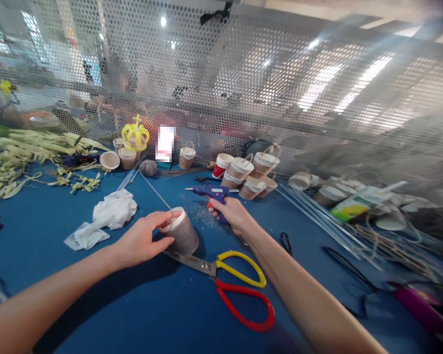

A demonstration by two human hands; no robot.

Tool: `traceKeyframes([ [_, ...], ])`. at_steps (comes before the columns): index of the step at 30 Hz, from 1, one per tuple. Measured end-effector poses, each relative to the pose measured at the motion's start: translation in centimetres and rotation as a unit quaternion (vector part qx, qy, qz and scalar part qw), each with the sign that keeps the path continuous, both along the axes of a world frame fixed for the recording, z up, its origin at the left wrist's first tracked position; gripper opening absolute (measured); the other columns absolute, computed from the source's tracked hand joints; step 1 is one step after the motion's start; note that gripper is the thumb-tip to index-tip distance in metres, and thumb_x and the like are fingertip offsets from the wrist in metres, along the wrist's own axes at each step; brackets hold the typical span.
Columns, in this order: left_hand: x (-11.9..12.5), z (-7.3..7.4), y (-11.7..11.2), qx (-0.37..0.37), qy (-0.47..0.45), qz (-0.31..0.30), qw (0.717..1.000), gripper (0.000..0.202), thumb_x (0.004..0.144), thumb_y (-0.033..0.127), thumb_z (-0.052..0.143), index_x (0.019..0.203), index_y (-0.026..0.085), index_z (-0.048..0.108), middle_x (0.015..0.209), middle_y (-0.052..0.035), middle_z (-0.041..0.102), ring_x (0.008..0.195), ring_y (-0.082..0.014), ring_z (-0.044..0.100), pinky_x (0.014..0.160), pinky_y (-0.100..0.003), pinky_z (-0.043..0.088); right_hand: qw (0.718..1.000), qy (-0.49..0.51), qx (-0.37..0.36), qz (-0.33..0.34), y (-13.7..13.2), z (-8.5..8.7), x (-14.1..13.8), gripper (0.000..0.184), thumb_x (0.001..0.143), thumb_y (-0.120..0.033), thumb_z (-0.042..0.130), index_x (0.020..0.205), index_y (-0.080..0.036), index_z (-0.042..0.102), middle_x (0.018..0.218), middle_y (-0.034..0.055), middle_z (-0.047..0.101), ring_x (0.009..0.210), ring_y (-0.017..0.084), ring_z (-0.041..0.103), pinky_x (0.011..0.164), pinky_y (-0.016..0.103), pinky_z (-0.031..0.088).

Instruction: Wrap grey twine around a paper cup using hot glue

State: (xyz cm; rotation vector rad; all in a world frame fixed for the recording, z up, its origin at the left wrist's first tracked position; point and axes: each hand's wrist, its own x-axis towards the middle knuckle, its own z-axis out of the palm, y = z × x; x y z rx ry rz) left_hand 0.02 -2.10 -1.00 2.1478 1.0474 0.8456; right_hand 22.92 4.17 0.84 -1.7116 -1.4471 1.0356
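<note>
My left hand (pixel 142 240) grips a paper cup wrapped in grey-brown yarn (pixel 182 231) that lies tilted on the blue table (pixel 133 305), fingers curled over its white rim. A thin strand of yarn (pixel 155 191) runs from the cup back toward a grey yarn ball (pixel 148 167). My right hand (pixel 232 214) is closed around the handle of a blue glue gun (pixel 211 192), whose nozzle points left, just beyond the cup. Scissors with one yellow and one red handle (pixel 236 285) lie right in front of the cup, blades under its edge.
Crumpled white cloth (pixel 112 211) lies left of the cup. Several yarn-wrapped cups (pixel 249 174) stand behind the glue gun, a yellow crown (pixel 135 136) behind them. Glue sticks (pixel 317 216), cords and small black scissors (pixel 286 242) clutter the right. Green leaf strips (pixel 29 147) fill the far left. A perforated metal screen (pixel 280 88) backs the table.
</note>
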Motion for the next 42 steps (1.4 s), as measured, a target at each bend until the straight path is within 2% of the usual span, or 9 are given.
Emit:
traceKeyframes([
  [6, 0.1, 0.1, 0.0, 0.012, -0.002, 0.001, 1.0, 0.048, 0.076, 0.021, 0.052, 0.123, 0.022, 0.043, 0.101, -0.0055, 0.058, 0.087, -0.0169, 0.054, 0.082, -0.032, 0.044, 0.993, -0.112, -0.042, 0.015, 1.7, -1.7, -1.0, 0.03, 0.085, -0.03, 0.049, 0.112, -0.016, 0.049, 0.11, 0.007, 0.053, 0.09, 0.018, 0.056, 0.075, 0.038, 0.048],
  [12, 0.1, 0.2, 0.0, 0.008, 0.005, -0.001, 1.0, 0.05, 0.076, 0.021, 0.053, 0.124, 0.021, 0.042, 0.104, -0.0072, 0.057, 0.089, -0.0179, 0.053, 0.082, -0.033, 0.044, 0.981, -0.186, 0.045, 0.03, 1.2, 0.1, -1.5, 0.021, 0.078, -0.03, 0.056, 0.07, -0.012, 0.063, 0.092, 0.0172, 0.062, 0.102, 0.031, 0.051, 0.079, 0.038, 0.04],
  [15, 0.1, 0.1, 0.1, 0.013, 0.001, -0.006, 1.0, 0.05, 0.076, 0.02, 0.052, 0.125, 0.022, 0.041, 0.106, -0.007, 0.056, 0.09, -0.0178, 0.054, 0.083, -0.033, 0.044, 0.976, -0.159, 0.077, 0.126, 0.3, 1.9, -3.4, 0.033, 0.079, -0.041, 0.051, 0.064, -0.015, 0.065, 0.085, 0.0112, 0.066, 0.096, 0.026, 0.055, 0.077, 0.033, 0.041],
  [18, 0.2, -0.1, 0.2, 0.023, 0.001, -0.002, 1.0, 0.05, 0.075, 0.02, 0.053, 0.124, 0.022, 0.042, 0.108, -0.0073, 0.057, 0.095, -0.0199, 0.053, 0.085, -0.035, 0.043, 0.96, -0.107, 0.065, 0.251, -0.3, 3.4, -6.1, 0.039, 0.083, -0.047, 0.042, 0.075, -0.019, 0.069, 0.084, 0.0029, 0.068, 0.082, 0.016, 0.06, 0.071, 0.025, 0.044],
  [20, 0.2, -0.1, 0.2, 0.026, 0.0, 0.002, 1.0, 0.043, 0.075, 0.019, 0.053, 0.118, 0.019, 0.049, 0.107, -0.0082, 0.058, 0.098, -0.0216, 0.053, 0.086, -0.036, 0.042, 0.939, -0.059, 0.042, 0.337, -0.6, 4.0, -7.4, 0.032, 0.079, -0.043, 0.049, 0.078, -0.018, 0.069, 0.085, 0.0031, 0.068, 0.076, 0.014, 0.06, 0.065, 0.023, 0.044],
  [22, 0.2, -0.2, 0.2, 0.024, -0.001, 0.003, 1.0, 0.038, 0.074, 0.019, 0.054, 0.112, 0.017, 0.052, 0.107, -0.0086, 0.059, 0.098, -0.0222, 0.053, 0.085, -0.035, 0.043, 0.931, 0.006, 0.033, 0.362, -0.8, 4.4, -8.1, 0.02, 0.073, -0.033, 0.058, 0.072, -0.015, 0.067, 0.094, 0.0049, 0.066, 0.075, 0.013, 0.059, 0.06, 0.022, 0.044],
  [26, 0.0, -0.5, 0.3, 0.019, -0.014, -0.006, 1.0, 0.046, 0.076, 0.021, 0.054, 0.121, 0.021, 0.045, 0.114, -0.0074, 0.056, 0.098, -0.0204, 0.053, 0.085, -0.034, 0.043, 0.955, 0.077, 0.084, 0.273, -2.0, 4.6, -6.8, 0.013, 0.071, -0.025, 0.059, 0.07, -0.013, 0.064, 0.089, 0.0049, 0.065, 0.072, 0.011, 0.057, 0.064, 0.023, 0.044],
  [32, -0.2, -0.7, 0.3, -0.03, -0.035, -0.005, 0.999, 0.051, 0.077, 0.023, 0.053, 0.126, 0.024, 0.039, 0.109, -0.0058, 0.059, 0.098, -0.0198, 0.054, 0.085, -0.035, 0.044, 0.963, 0.019, 0.177, 0.202, -4.7, 4.3, -4.1, 0.017, 0.074, -0.031, 0.057, 0.07, -0.016, 0.064, 0.07, 0.0008, 0.062, 0.069, 0.013, 0.055, 0.065, 0.025, 0.043],
  [42, -0.1, -0.7, 0.3, -0.033, -0.026, -0.008, 0.999, 0.048, 0.077, 0.023, 0.053, 0.124, 0.022, 0.041, 0.122, -0.0072, 0.052, 0.103, -0.0208, 0.052, 0.088, -0.036, 0.042, 0.956, -0.071, 0.23, 0.168, -4.0, 2.6, -3.3, 0.018, 0.074, -0.031, 0.055, 0.068, -0.016, 0.061, 0.066, 0.0009, 0.059, 0.062, 0.013, 0.051, 0.059, 0.025, 0.04],
])
